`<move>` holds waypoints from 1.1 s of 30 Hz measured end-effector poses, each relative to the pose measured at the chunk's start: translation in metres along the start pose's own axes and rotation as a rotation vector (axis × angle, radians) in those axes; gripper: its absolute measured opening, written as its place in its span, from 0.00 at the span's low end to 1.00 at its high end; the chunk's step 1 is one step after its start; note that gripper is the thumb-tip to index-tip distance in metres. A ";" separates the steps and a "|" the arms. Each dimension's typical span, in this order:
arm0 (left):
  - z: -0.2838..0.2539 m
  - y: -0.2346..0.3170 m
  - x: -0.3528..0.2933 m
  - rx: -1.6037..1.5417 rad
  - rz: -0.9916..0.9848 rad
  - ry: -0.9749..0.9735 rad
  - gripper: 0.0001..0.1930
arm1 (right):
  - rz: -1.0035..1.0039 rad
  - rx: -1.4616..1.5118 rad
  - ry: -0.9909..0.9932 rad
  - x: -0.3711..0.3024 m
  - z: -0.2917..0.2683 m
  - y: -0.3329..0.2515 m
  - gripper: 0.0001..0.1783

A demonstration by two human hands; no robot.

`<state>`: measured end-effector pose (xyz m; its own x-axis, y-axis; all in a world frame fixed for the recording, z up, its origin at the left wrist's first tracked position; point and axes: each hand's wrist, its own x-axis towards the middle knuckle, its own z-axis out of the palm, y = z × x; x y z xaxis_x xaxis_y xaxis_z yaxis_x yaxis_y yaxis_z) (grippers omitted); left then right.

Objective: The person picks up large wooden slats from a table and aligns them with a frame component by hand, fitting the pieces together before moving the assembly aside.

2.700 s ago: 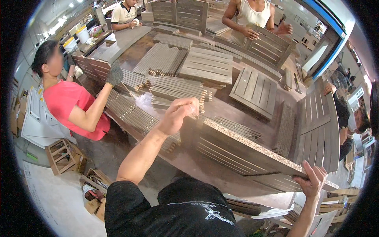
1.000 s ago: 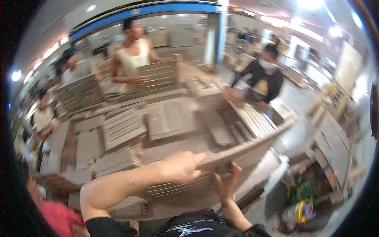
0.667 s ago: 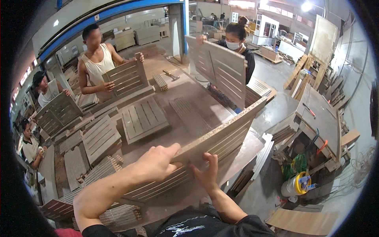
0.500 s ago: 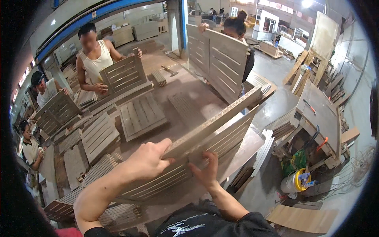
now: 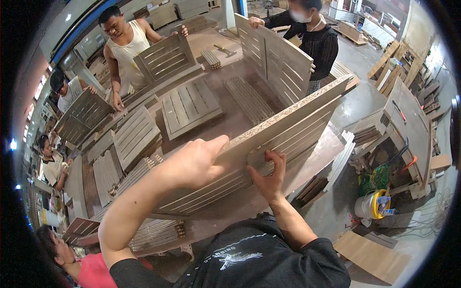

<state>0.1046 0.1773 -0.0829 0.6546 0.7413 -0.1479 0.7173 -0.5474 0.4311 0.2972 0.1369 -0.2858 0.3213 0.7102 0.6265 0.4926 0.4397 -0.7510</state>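
Note:
A slatted wooden panel [image 5: 307,127] stands on its long edge in front of me, its raw particleboard top edge slanting up to the right. My left hand [image 5: 204,158] is closed on that top edge, left of the middle, with the index finger laid along it. On the panel's near face, my right hand [image 5: 270,176] curls with thumb and fingers in a pinch around a small rounded piece that I cannot make out. Beyond the panel, another slatted panel [image 5: 192,105] lies flat on the brown worktable [image 5: 216,129], beside a bundle of thin wooden strips [image 5: 247,101].
Across the table, co-workers hold slatted panels [image 5: 163,60] upright. A hammer [image 5: 224,50] lies at the far side. Stacked strips and panels [image 5: 137,137] fill the left. To the right stand a workbench [image 5: 408,122] and a yellow-and-white bucket [image 5: 372,205]; a person in red sits lower left.
The whole view has shifted, with the scene sitting further right. The person opposite now shows more above their panel. A person in red has come into view at lower left. Both my hands stay at the panel.

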 end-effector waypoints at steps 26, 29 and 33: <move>-0.004 0.013 -0.004 -0.031 -0.088 -0.096 0.19 | 0.019 -0.029 0.020 -0.013 0.000 0.003 0.34; 0.006 0.019 -0.002 -0.011 -0.085 -0.078 0.19 | -0.003 0.049 0.089 -0.012 0.001 -0.005 0.33; 0.006 0.021 -0.007 0.005 -0.121 -0.040 0.18 | -0.059 0.028 -0.076 0.006 -0.031 -0.017 0.27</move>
<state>0.1163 0.1584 -0.0777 0.5719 0.7861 -0.2346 0.7930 -0.4566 0.4032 0.3153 0.1167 -0.2631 0.2298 0.7219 0.6527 0.4855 0.4962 -0.7198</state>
